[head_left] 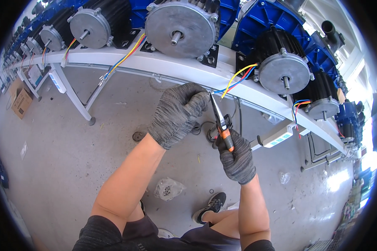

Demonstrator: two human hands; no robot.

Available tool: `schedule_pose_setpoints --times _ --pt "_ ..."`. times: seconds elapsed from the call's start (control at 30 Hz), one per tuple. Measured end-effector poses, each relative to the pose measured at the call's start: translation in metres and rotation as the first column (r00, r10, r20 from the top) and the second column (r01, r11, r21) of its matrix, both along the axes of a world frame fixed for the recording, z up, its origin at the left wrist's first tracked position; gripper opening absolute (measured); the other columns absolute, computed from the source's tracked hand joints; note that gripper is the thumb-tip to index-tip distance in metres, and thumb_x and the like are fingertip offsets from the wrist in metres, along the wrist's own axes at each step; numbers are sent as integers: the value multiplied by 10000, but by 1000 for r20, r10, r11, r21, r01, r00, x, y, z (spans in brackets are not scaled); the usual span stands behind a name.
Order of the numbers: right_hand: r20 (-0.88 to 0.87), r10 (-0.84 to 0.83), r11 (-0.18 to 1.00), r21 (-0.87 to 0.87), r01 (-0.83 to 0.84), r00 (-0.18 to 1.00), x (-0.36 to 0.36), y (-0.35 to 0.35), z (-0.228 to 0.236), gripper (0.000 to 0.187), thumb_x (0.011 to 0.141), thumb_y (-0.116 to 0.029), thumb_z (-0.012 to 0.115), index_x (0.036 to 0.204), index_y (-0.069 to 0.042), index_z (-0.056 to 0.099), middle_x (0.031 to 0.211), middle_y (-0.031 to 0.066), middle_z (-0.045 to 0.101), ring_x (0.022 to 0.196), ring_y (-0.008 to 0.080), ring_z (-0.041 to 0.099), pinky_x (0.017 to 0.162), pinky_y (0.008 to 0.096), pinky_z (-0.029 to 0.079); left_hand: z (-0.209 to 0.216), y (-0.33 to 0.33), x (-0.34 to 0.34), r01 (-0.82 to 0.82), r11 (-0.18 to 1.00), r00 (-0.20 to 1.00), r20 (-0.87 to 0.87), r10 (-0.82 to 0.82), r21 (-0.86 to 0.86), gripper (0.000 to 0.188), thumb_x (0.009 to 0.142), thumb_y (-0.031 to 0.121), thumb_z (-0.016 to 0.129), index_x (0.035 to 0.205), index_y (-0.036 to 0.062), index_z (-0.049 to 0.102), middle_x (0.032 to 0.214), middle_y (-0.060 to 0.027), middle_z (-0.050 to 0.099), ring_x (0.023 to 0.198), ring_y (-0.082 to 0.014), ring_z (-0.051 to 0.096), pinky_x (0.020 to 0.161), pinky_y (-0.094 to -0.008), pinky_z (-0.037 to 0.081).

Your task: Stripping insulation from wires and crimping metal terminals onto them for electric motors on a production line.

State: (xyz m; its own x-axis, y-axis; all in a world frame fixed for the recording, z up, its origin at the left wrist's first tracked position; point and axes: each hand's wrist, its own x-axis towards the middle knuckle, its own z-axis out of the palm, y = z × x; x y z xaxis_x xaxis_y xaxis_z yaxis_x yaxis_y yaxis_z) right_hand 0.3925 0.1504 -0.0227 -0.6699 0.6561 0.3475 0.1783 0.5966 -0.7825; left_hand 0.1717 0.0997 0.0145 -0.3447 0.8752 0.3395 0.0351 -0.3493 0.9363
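Right at the fingertips of the L hand [181, 109], the end of the blue wire [234, 85] is pinched, as it seems, w/ thumb and finger pressed together on it. R hand [236, 158] is closed round the pliers [220, 119], & their nose reaches to same wire end; if it bites the wire, I cannot tell. To do this well, I think, L hand should keep the wire steady, & R hand should squeeze softly, w/o pulling on the motor [284, 74] ahead and right of it. Yellow wire [231, 78], ahead of R hand, must stay out of the nose.
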Motion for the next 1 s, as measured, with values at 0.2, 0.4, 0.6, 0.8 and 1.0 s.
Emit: schedule_pose_setpoints --times 0.2,0.4,0.6,0.8,1.0 --pt "39 -5 1000 1 5 999 5 2 1 173 762 27 518 921 -15 572 807 100 547 738 270 550 718 376 478 7 -4 -2 29 999 998 -54 -30 -13 244 1004 228 641 1019 -7 702 821 -57 697 772 -117 644 715 -287 537" --pt "-115 158 931 -315 -186 981 2 2 8 382 847 -47 553 1216 12 635 1022 95 675 886 179 615 808 320 511 5 -3 -3 -60 997 988 -148 52 -48 194 1004 182 637 1043 4 705 821 -42 698 758 -108 635 711 -286 530" --pt "25 129 955 -272 -117 991 -8 4 26 380 893 -26 548 1262 20 631 1173 89 685 922 155 611 837 306 511 8 -6 -4 -77 997 975 -210 71 -17 180 990 150 644 1073 2 705 844 -55 707 783 -118 640 737 -295 527" --pt "-89 162 945 -272 -180 983 -15 9 23 340 926 -77 556 1238 21 651 1176 92 688 899 145 587 815 313 508 7 -7 -3 -59 998 953 -297 63 25 176 980 131 645 1081 -4 698 886 -60 719 824 -141 650 776 -318 533" --pt "-195 276 886 -329 -328 941 -11 20 17 369 908 -111 571 1247 17 640 1116 108 677 907 157 597 809 305 506 10 -6 -1 -35 999 945 -325 37 12 182 995 151 622 1071 1 694 902 -65 715 841 -143 653 793 -314 530"
